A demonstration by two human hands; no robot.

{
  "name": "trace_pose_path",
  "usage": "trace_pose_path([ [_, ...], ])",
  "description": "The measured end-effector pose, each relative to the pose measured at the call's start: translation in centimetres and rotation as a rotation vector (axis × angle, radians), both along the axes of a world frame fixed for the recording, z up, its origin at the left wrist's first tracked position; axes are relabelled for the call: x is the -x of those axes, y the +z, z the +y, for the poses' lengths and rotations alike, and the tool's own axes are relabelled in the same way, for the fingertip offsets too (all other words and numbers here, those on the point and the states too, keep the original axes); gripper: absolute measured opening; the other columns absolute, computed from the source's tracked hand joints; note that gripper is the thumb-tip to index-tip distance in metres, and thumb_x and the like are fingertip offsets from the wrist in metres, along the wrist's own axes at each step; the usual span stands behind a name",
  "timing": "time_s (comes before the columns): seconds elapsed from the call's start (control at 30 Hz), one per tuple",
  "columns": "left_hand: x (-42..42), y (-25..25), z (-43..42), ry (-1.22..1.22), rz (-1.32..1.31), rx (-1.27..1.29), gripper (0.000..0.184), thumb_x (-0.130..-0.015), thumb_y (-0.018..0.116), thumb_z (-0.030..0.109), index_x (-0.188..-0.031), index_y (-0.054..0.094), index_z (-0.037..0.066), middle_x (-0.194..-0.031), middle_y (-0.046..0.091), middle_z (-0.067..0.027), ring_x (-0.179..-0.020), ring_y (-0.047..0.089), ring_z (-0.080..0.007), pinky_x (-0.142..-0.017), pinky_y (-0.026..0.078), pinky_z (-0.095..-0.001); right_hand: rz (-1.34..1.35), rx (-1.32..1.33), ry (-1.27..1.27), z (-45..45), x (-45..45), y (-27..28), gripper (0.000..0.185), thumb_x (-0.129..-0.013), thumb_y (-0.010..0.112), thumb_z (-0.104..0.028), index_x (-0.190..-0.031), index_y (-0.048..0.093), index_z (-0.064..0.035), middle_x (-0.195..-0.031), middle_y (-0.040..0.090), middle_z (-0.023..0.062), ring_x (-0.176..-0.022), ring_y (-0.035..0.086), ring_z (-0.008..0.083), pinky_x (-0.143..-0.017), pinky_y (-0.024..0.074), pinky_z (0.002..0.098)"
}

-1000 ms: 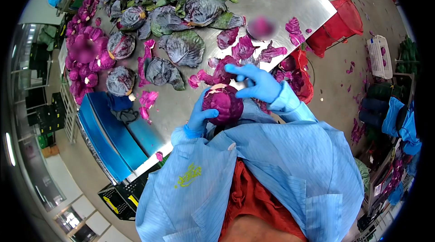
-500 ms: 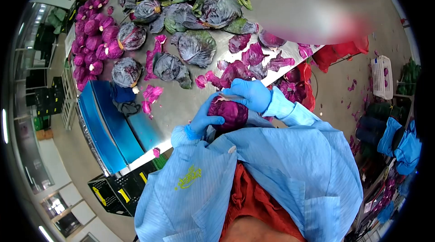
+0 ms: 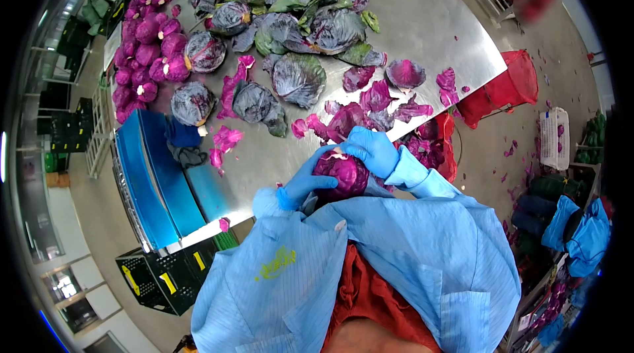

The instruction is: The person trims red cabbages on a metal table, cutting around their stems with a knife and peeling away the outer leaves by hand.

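A peeled red cabbage (image 3: 342,176) with a pale cut stem is held close to my body, just off the table's front edge. My left hand (image 3: 308,180), in a blue glove, wraps its side with the thumb across the front. At the top right of the head, my gloved right hand (image 3: 374,152) is closed beside the stem. A thin grey blade, apparently a small knife (image 3: 338,136), pokes out from its fingers; the rest is hidden. Loose purple leaves (image 3: 347,120) lie on the table just beyond my hands.
The metal table (image 3: 436,16) carries piled untrimmed cabbages (image 3: 317,26) and, at left, peeled ones (image 3: 148,52). A blue bin (image 3: 155,178) stands at its left edge, with black crates (image 3: 165,280) below. Red sacks (image 3: 505,89) hang by the right edge; a white basket (image 3: 555,138) is farther right.
The view has shifted slightly, so the table sits a little lower and to the right. A blurred patch over the table's right side is gone. Both hands still hold around the cabbage.
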State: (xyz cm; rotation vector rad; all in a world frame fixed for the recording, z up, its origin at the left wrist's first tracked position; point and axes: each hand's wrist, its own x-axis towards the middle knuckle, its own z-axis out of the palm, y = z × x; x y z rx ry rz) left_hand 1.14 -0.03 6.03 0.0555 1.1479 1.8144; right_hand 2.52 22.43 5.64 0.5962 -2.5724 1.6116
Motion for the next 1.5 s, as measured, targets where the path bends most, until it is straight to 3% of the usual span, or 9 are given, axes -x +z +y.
trace_pose_path([
  [0.13, -0.4, -0.9, 0.2, 0.045, -0.04, 0.013, 0.082, -0.069, 0.077, 0.002, -0.14, 0.037, 0.009, -0.129, 0.051, -0.008, -0.118, 0.051, -0.0194, -0.103, 0.041, -0.0346, -0.162, 0.117, -0.054, 0.4, -0.7, 0.4, 0.022, -0.093, 0.055, -0.025, -0.094, 0.067, -0.0062, -0.084, 0.059, 0.0139, -0.077, 0.06, 0.0312, -0.07, 0.0478, 0.0384],
  [0.27, -0.4, -1.2, 0.0, 0.035, -0.049, 0.021, 0.084, -0.068, 0.078, 0.002, -0.14, 0.036, 0.008, -0.129, 0.052, -0.0085, -0.118, 0.052, -0.02, -0.102, 0.042, -0.0353, -0.403, 0.197, -0.045, 1.2, -1.3, 2.3, 0.036, -0.073, 0.081, -0.019, -0.105, 0.069, -0.0082, -0.086, 0.058, 0.0034, -0.066, 0.048, 0.011, -0.06, 0.0424, 0.0266],
  [0.6, -0.6, -1.2, 0.3, 0.007, 0.007, 0.039, 0.083, -0.071, 0.077, -0.002, -0.141, 0.035, 0.008, -0.129, 0.052, -0.0079, -0.117, 0.052, -0.0183, -0.1, 0.044, -0.0344, 0.044, -0.037, -0.115, 0.1, -2.4, 0.7, 0.024, -0.075, 0.064, -0.005, -0.098, 0.064, -0.0111, -0.084, 0.059, 0.0102, -0.071, 0.061, 0.0327, -0.061, 0.0512, 0.0389],
  [0.97, -1.5, -0.7, 1.1, 0.052, 0.515, 0.247, 0.091, -0.057, 0.089, 0.023, -0.134, 0.042, 0.009, -0.125, 0.047, -0.0117, -0.116, 0.05, -0.0247, -0.1, 0.042, -0.0378, -0.429, 0.419, -0.445, 3.2, -2.6, -0.2, 0.018, -0.087, 0.064, -0.017, -0.09, 0.065, 0.0006, -0.082, 0.066, 0.0101, -0.075, 0.063, 0.0168, -0.068, 0.0501, 0.0305],
  [1.0, -1.5, -0.5, 1.1, 0.072, 0.578, 0.3, 0.093, -0.055, 0.089, 0.026, -0.134, 0.043, 0.009, -0.124, 0.047, -0.012, -0.115, 0.051, -0.0257, -0.1, 0.042, -0.0381, -0.834, 0.248, -0.478, 5.0, -2.8, 1.9, 0.027, -0.083, 0.068, -0.02, -0.101, 0.065, 0.0007, -0.083, 0.067, 0.0109, -0.075, 0.063, 0.0168, -0.068, 0.0499, 0.0289],
  [1.1, -1.2, 1.0, 1.2, 0.113, 0.819, 0.483, 0.097, -0.051, 0.09, 0.03, -0.133, 0.043, 0.009, -0.118, 0.048, -0.013, -0.111, 0.052, -0.0288, -0.098, 0.044, -0.0389, -0.442, -0.555, -0.339, 9.7, -5.7, -1.5, 0.056, -0.079, 0.072, -0.028, -0.127, 0.056, -0.0052, -0.097, 0.066, 0.0171, -0.077, 0.064, 0.0243, -0.07, 0.0521, 0.0339],
  [1.2, -0.9, 0.7, 1.3, 0.139, 0.951, 0.584, 0.098, -0.049, 0.089, 0.032, -0.132, 0.044, 0.008, -0.114, 0.048, -0.0144, -0.108, 0.053, -0.0314, -0.095, 0.045, -0.0398, -0.58, -0.511, -0.582, 10.6, -7.5, -3.8, 0.062, -0.078, 0.072, -0.03, -0.132, 0.052, -0.0083, -0.103, 0.065, 0.0188, -0.08, 0.065, 0.0283, -0.075, 0.053, 0.0355],
  [1.37, -0.5, 1.0, 1.7, 0.053, 1.048, 0.645, 0.097, -0.048, 0.088, 0.032, -0.131, 0.044, 0.007, -0.114, 0.048, -0.016, -0.106, 0.054, -0.0331, -0.093, 0.046, -0.0401, -0.396, 0.223, -0.09, 3.3, -3.3, 2.9, 0.073, -0.072, 0.078, -0.012, -0.139, 0.049, -0.0142, -0.121, 0.059, 0.0106, -0.102, 0.058, 0.0202, -0.084, 0.0483, 0.0325],
  [1.5, -0.4, 1.3, 1.8, -0.034, 1.025, 0.62, 0.096, -0.048, 0.087, 0.031, -0.131, 0.044, 0.006, -0.114, 0.048, -0.0161, -0.105, 0.054, -0.0328, -0.092, 0.046, -0.0398, -0.337, 0.062, 0.102, 0.5, -1.8, 4.8, 0.07, -0.069, 0.079, -0.012, -0.134, 0.054, -0.017, -0.105, 0.056, 0.0107, -0.099, 0.059, 0.0253, -0.082, 0.0492, 0.0336],
])
